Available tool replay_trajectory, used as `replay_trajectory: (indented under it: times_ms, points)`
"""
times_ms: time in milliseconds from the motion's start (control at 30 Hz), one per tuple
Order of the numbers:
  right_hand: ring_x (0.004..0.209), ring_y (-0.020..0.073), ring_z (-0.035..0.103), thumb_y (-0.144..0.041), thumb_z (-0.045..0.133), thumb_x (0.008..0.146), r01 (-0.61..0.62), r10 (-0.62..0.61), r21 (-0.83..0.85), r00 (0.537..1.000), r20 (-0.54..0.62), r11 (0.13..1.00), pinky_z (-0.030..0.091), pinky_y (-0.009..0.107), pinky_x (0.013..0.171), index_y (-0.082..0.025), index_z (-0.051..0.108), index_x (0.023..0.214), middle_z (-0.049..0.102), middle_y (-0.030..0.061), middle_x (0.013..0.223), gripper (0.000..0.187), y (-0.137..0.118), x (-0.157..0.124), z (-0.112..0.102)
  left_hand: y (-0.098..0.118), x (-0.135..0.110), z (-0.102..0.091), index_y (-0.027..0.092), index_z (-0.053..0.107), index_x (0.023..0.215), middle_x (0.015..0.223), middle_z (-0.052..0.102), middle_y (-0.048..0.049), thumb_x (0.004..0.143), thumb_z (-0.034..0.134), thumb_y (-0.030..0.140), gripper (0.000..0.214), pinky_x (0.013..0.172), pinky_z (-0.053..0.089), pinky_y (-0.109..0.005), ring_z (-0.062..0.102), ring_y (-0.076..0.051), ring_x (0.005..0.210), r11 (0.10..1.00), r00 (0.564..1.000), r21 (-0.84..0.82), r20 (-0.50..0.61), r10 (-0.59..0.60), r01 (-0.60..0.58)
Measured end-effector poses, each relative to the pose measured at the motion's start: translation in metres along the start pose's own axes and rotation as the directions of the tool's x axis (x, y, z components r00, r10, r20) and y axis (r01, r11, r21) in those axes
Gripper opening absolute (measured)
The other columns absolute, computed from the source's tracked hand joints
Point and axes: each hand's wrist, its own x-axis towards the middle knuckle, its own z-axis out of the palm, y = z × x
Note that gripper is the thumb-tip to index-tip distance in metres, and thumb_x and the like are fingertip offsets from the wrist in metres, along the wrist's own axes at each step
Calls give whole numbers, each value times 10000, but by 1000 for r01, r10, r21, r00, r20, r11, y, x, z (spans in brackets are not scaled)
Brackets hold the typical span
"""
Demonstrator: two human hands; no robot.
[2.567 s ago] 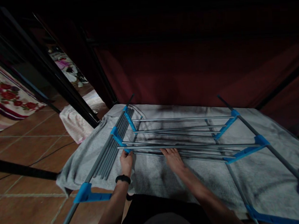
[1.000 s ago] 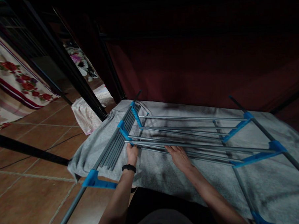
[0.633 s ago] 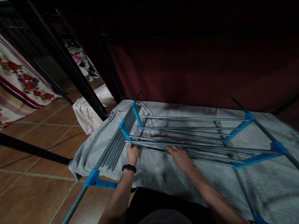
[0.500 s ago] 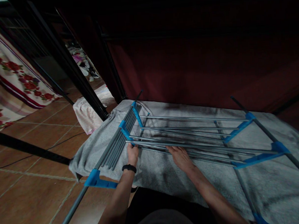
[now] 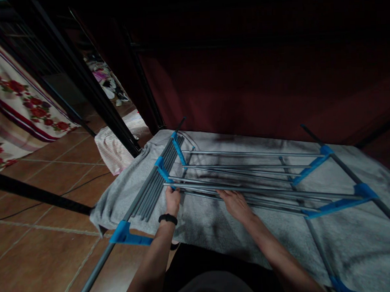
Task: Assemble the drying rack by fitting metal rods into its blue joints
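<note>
A rack frame of grey metal tubes and blue plastic brackets lies on a grey blanket [image 5: 211, 227]. My left hand [image 5: 173, 200], with a black band on the wrist, is closed round the lower end of a blue bracket [image 5: 164, 171] at the frame's left side. Its fingertips are partly hidden there. My right hand [image 5: 235, 203] grips a metal tube [image 5: 268, 189] near mid-span, its fingers partly behind it. Several crossbars run from the left brackets towards another blue bracket [image 5: 343, 205] on the right.
Several loose tubes [image 5: 152, 193] lie side by side left of my left hand. A lower blue bracket [image 5: 131, 238] juts out near my left forearm. Dark bed posts [image 5: 82, 77] stand at left, over a tiled floor [image 5: 78, 211]. A dark red curtain [image 5: 260, 96] hangs behind.
</note>
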Motion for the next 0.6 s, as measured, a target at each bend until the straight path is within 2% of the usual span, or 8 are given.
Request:
replay_trajectory:
  times_ms: [433,600]
  points:
    - [1296,234,646,-99,368,1001,26,-25,33,1000,-6,999,475,387,1111,-297,507,1551,651,73,1443,600,5,2,-1,0,0,-1,196,620,751,747,658,-15,611,659,191,145,870,490,-339,608,-200,805,1000,1000,3,-3,2,-2]
    - [1292,231,650,-180,380,1037,3,-2,47,1000,-1,999,491,367,1083,-299,543,1521,680,68,1407,524,4,0,-4,0,0,-1,185,621,729,750,661,-22,618,648,162,116,867,496,-349,608,-197,786,1000,1000,2,-4,-10,10]
